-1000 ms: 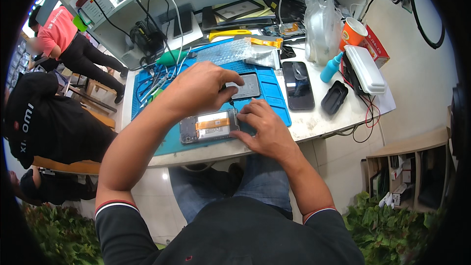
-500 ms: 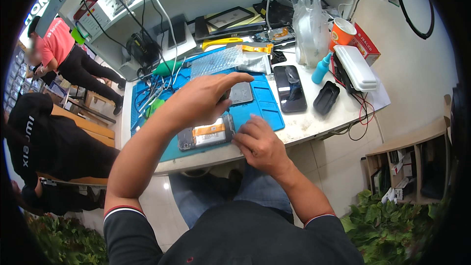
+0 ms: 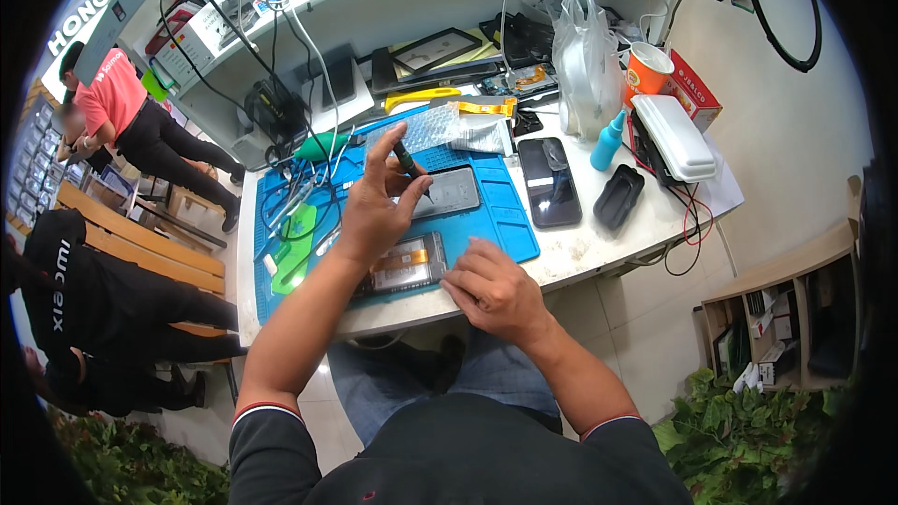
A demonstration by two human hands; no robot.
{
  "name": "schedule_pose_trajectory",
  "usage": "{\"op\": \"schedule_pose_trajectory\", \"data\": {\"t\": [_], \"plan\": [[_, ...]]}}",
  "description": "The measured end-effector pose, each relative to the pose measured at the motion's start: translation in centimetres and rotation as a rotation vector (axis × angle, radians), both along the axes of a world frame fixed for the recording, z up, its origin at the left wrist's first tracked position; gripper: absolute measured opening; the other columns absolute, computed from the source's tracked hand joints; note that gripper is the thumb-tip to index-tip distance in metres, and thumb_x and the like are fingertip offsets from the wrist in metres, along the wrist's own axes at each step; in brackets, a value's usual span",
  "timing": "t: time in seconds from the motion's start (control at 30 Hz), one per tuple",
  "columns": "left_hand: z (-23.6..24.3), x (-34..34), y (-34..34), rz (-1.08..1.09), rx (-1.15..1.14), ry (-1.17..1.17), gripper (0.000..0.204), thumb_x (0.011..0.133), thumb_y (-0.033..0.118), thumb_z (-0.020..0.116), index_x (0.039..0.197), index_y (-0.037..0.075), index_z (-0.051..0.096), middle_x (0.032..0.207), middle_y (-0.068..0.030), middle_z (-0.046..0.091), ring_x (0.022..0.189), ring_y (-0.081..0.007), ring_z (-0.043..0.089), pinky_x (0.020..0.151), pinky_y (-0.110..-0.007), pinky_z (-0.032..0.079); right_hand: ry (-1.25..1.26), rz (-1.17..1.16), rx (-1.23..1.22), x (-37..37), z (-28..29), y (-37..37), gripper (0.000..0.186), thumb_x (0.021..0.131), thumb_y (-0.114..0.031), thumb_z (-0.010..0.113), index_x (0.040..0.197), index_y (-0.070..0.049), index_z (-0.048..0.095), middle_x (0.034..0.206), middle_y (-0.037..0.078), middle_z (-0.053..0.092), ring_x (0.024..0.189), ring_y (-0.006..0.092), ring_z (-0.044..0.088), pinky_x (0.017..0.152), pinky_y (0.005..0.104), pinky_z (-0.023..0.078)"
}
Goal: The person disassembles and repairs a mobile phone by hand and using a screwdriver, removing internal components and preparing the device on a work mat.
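Observation:
My left hand (image 3: 376, 201) is closed around a small dark screwdriver (image 3: 406, 159), held upright with its tip pointing down. Below it on the blue work mat (image 3: 472, 241) lies an opened phone (image 3: 404, 273), its battery and orange flex cable exposed; my left wrist covers part of it. Close to the phone's right end my right hand (image 3: 498, 290) rests low at the mat's front edge, fingers curled together. Whatever its fingertips pinch, if anything, is hidden. A grey rectangular panel (image 3: 451, 193) lies behind the phone.
Right of the mat lie a dark phone (image 3: 550, 182), a black case (image 3: 619, 196) and a blue bottle (image 3: 608, 140). Behind stand a plastic bag (image 3: 587, 65) and an orange cup (image 3: 647, 70). Cables (image 3: 313, 145) and tools crowd the left. Two people stand further left.
My left hand has drawn back and turned upright, bringing the screwdriver into plain sight. My right hand has barely moved. The view has shifted slightly.

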State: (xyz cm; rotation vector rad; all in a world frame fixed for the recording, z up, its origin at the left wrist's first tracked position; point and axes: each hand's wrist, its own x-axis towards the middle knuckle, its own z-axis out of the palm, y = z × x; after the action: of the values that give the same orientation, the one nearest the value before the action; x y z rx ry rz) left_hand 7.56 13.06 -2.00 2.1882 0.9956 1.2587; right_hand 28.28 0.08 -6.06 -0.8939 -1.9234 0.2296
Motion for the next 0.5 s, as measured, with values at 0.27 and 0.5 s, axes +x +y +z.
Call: {"op": "schedule_pose_trajectory", "data": {"t": [0.27, 0.5], "plan": [[-0.2, 0.0, 0.0, -0.01, -0.059, -0.093, 0.083, 0.104, -0.001, 0.081, 0.17, 0.013, 0.032, 0.111, -0.0109, 0.08, 0.099, -0.0184, 0.082, 0.089, -0.034, 0.067, 0.02, -0.01, -0.013, -0.1, -0.6, -0.1, 0.015, 0.086, -0.003, 0.091, 0.096, -0.003, 0.079, 0.097, 0.012, 0.075, 0.1, 0.0357, 0.075, 0.11, 0.051, 0.061], [1.9, -1.6, -3.0, -0.094, -0.662, -0.327, 0.088, 0.104, 0.007, 0.085, 0.171, 0.006, 0.028, 0.101, -0.0119, 0.077, 0.084, -0.016, 0.078, 0.072, -0.03, 0.065, 0.048, -0.02, -0.059, 0.3, -0.8, 0.1, 0.02, 0.083, -0.004, 0.092, 0.098, -0.003, 0.078, 0.099, 0.012, 0.073, 0.104, 0.0375, 0.073, 0.108, 0.0514, 0.062]]}}
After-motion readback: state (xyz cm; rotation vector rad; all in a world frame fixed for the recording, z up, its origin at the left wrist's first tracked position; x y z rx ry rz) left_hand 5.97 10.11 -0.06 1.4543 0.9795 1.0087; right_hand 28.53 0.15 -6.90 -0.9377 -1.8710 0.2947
